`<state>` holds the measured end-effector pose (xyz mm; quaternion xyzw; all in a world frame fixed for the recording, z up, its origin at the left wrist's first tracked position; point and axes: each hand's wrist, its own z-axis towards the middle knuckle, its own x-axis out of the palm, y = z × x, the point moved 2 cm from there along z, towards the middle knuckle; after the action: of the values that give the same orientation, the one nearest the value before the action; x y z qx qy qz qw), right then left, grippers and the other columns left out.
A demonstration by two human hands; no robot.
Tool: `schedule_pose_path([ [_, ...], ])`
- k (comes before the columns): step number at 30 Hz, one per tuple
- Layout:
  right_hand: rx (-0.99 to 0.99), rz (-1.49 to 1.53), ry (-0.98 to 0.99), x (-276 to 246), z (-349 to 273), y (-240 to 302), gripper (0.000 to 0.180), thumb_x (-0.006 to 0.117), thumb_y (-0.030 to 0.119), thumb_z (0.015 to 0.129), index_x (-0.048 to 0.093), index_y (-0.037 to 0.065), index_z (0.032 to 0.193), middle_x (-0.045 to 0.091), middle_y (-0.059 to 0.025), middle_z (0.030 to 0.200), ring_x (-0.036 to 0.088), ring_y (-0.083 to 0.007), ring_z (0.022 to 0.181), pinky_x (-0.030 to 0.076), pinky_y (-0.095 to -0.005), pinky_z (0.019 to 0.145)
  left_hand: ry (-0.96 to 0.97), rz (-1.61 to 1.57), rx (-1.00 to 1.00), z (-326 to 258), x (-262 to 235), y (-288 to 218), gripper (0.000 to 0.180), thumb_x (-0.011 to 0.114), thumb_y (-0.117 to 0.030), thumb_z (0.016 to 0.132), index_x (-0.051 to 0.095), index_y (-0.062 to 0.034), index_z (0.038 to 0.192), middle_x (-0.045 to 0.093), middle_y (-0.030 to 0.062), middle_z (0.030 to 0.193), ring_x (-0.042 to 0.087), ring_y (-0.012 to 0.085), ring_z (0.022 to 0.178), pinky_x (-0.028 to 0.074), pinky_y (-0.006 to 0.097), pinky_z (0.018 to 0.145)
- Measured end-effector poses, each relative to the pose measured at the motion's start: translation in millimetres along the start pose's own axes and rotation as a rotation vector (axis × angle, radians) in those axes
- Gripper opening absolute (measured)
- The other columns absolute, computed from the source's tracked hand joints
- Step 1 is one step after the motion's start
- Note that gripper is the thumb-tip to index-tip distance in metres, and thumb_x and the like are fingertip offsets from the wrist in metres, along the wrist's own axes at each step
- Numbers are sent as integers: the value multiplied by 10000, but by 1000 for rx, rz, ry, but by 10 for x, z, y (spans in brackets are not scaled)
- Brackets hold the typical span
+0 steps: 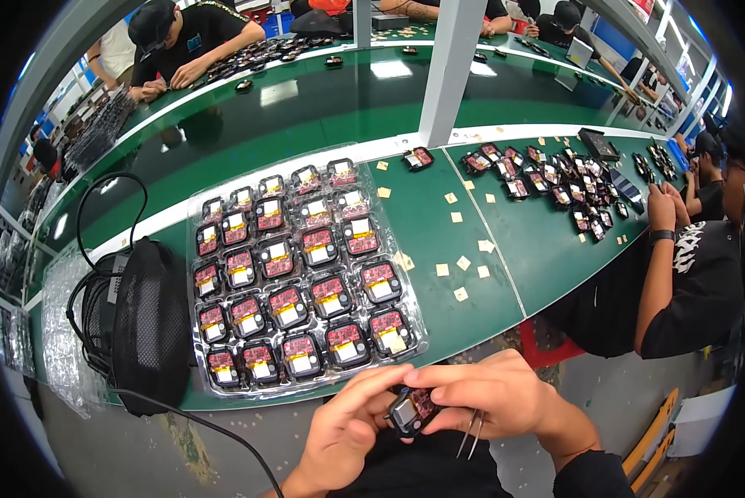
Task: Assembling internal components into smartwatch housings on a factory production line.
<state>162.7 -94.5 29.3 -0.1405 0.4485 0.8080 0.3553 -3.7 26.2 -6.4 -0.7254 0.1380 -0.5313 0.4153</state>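
Small black-cased module [411,411] with a red circuit board and a pale square patch on its face, held below the near edge of the green table [439,249], just in front of the clear tray [198,207] of like modules. Left hand [348,432]: fingers curled, pinching the module's left side. Right hand [497,398]: fingers folded over its top and right side, metal tweezers [472,432] tucked in the palm, tips downward. Both forearms enter from the lower edge, hands meeting at centre.

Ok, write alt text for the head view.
Both hands, left and right, hold a small black module below a green bench; the right also holds tweezers. A clear tray of similar modules sits ahead.
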Motion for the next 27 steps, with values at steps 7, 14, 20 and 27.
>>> schedule_pose_path([
  [7,91,65,-43,166,-33,153,596,943,287,734,570,53,1135,750,-196,1153,522,-93,507,443,-223,454,-11,279,270,-109,34,55,669,816,-344,885,584,80,1347,562,180,1366,603,300,1245,480,412,1080],
  [14,376,-1,91,105,-20,326,569,864,207,836,589,-25,1276,453,-142,1120,622,-239,841,577,-350,734,18,213,322,-158,-102,90,668,829,-277,878,573,102,1365,498,214,1415,600,375,1289,493,475,1098],
  [20,242,-187,35,161,20,329,384,828,32,802,707,11,1167,650,-95,976,688,-229,806,585,-329,679,-123,392,346,-164,-35,17,804,813,-537,822,620,74,1306,542,203,1354,679,362,1154,561,459,1010],
  [27,235,-233,1,192,26,314,295,847,40,777,728,15,1045,691,-83,923,702,-228,758,587,-322,626,58,400,393,-150,-134,55,693,871,-186,825,570,135,1360,463,204,1433,595,357,1297,519,448,1087],
])
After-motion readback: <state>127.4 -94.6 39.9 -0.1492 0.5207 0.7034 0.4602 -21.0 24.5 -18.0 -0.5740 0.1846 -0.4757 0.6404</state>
